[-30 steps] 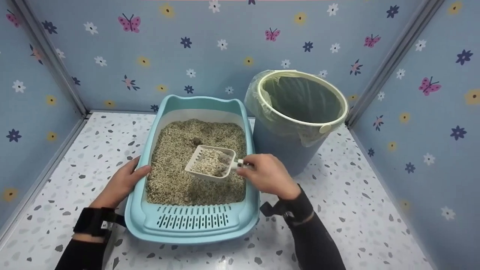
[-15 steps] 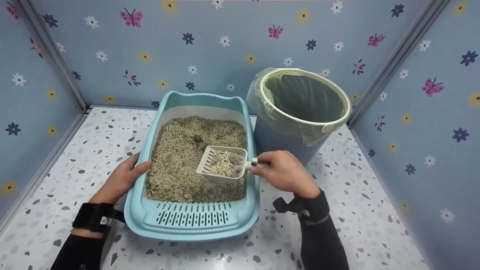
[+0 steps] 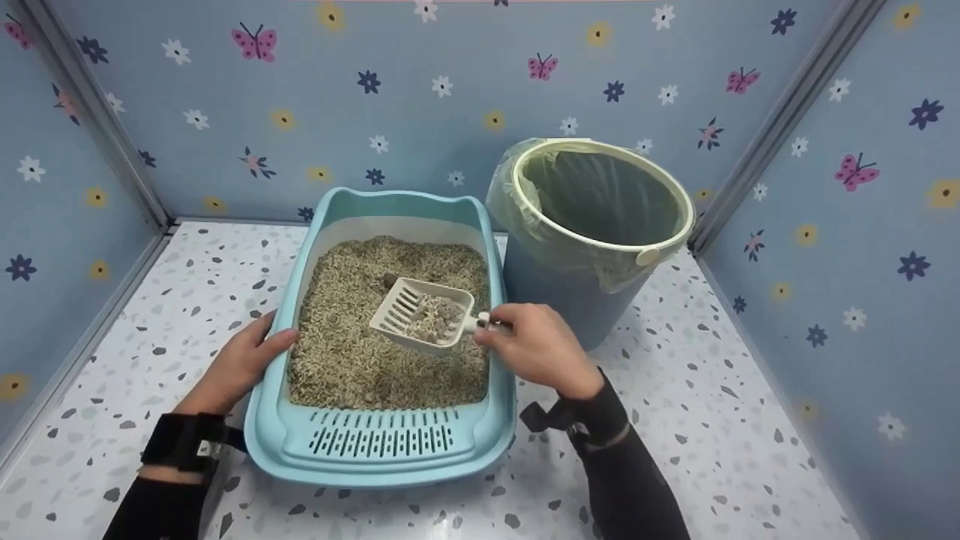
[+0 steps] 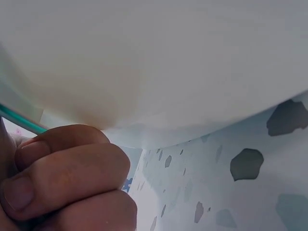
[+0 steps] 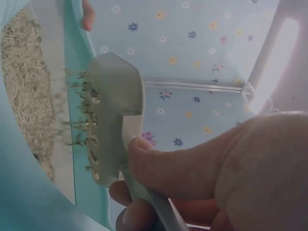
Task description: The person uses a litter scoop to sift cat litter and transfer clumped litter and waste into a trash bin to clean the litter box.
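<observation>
Your right hand (image 3: 536,349), curled, pinches the scoop (image 3: 420,346), now holding less loose litter (image 3: 436,315), so sifting appears well advanced; your left hand (image 3: 240,364) grips the tray (image 3: 264,435).

blue floral walls (image 3: 420,45) | grey corner strip (image 3: 784,120) | speckled surface (image 3: 720,420) | lamp (image 5: 275,65), apparently

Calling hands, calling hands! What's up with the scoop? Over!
Right hand gripping white, slotted plastic scoop above speckled tan litter. Scoop holding greyish clumps, grains dropping through. Left hand gripping light-blue, rounded plastic tray by its rim. Nothing visibly blocking the scoop.
</observation>
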Action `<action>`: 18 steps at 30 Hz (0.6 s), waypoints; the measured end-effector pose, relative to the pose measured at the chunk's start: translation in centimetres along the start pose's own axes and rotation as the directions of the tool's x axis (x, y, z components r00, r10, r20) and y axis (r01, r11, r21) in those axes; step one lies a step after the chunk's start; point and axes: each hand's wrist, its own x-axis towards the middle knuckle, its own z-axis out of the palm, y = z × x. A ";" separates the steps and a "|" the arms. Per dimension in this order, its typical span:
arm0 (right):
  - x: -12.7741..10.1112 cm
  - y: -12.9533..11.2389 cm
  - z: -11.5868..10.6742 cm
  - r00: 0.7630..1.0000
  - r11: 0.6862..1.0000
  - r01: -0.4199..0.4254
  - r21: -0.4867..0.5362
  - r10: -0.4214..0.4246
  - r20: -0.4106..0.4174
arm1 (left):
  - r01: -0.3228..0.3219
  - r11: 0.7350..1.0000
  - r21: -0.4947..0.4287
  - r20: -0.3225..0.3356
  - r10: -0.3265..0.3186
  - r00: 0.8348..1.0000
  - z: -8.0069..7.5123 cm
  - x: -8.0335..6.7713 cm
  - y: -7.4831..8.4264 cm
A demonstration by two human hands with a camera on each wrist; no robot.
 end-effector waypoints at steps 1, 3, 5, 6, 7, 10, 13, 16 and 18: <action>-0.1 -0.1 -0.1 1.000 1.000 -0.003 -0.018 0.002 -0.012 | -0.001 1.000 -0.005 0.000 0.001 1.000 0.1 0.0 0.0; -0.6 -0.1 -0.5 0.999 0.998 -0.012 -0.059 0.010 -0.033 | -0.003 1.000 -0.010 0.000 0.003 1.000 0.1 0.1 -0.1; -0.7 -0.1 -0.6 1.000 0.998 -0.019 -0.067 0.017 -0.019 | -0.001 1.000 -0.011 -0.002 0.001 1.000 0.2 0.0 -0.1; -0.7 -0.1 -0.5 1.000 0.998 -0.011 -0.065 0.011 -0.002 | 0.002 1.000 -0.011 -0.002 -0.002 1.000 0.2 0.0 -0.1; -0.6 -0.2 -0.3 1.000 0.998 0.000 -0.062 0.001 0.015 | 0.004 1.000 -0.011 -0.002 -0.004 1.000 0.2 0.0 -0.1; -0.5 -0.1 -0.3 0.999 0.999 0.014 -0.036 -0.012 0.038 | 0.007 1.000 -0.022 0.009 -0.006 1.000 0.3 0.0 -0.1; -1.0 0.1 -0.8 1.000 0.998 0.009 -0.068 -0.008 0.016 | 0.000 1.000 -0.021 0.013 0.000 1.000 0.4 0.1 -0.1; -0.9 0.0 -0.3 1.000 0.998 0.016 -0.059 -0.015 0.019 | 0.001 1.000 -0.015 0.006 -0.001 1.000 0.3 0.0 -0.2; -0.3 -0.2 0.4 1.000 0.999 0.016 -0.039 -0.015 0.015 | 0.003 1.000 -0.020 0.003 -0.003 1.000 0.3 0.0 -0.3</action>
